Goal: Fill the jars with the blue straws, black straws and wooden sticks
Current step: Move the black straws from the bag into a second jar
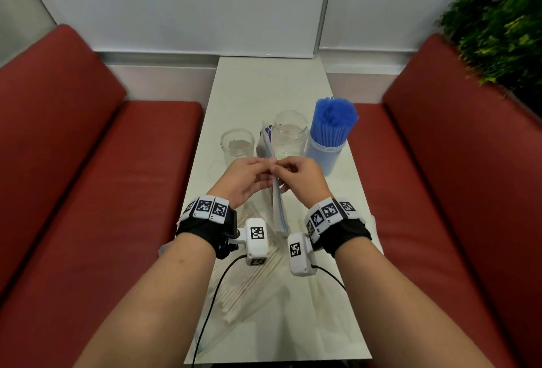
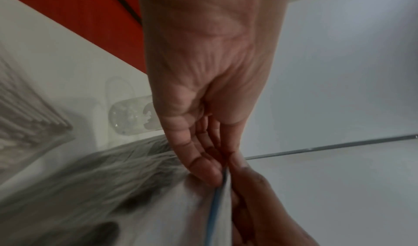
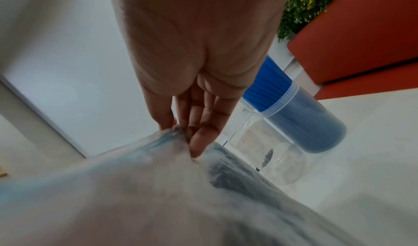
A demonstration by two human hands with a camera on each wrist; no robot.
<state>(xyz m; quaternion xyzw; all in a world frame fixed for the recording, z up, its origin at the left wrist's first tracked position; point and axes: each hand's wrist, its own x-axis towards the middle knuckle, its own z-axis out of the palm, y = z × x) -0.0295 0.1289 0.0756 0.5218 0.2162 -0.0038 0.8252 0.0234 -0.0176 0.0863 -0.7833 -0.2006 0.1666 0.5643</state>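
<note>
Above the table's middle I hold a clear zip bag (image 1: 278,209) with a blue seal strip, edge-on to me. My left hand (image 1: 265,168) and right hand (image 1: 284,170) pinch its top rim from opposite sides. The left wrist view shows the left hand (image 2: 211,174) at the blue strip (image 2: 214,212), with dark straws blurred inside the bag (image 2: 135,196). My right hand (image 3: 185,139) pinches the bag (image 3: 135,187) too. Behind stand a small empty jar (image 1: 237,144), a larger empty jar (image 1: 290,135) and a jar packed with blue straws (image 1: 330,135).
A clear bag of pale wooden sticks (image 1: 249,282) lies on the white table (image 1: 264,89) under my wrists, near the front edge. Red benches (image 1: 88,162) flank the narrow table. A green plant (image 1: 498,30) stands at the back right.
</note>
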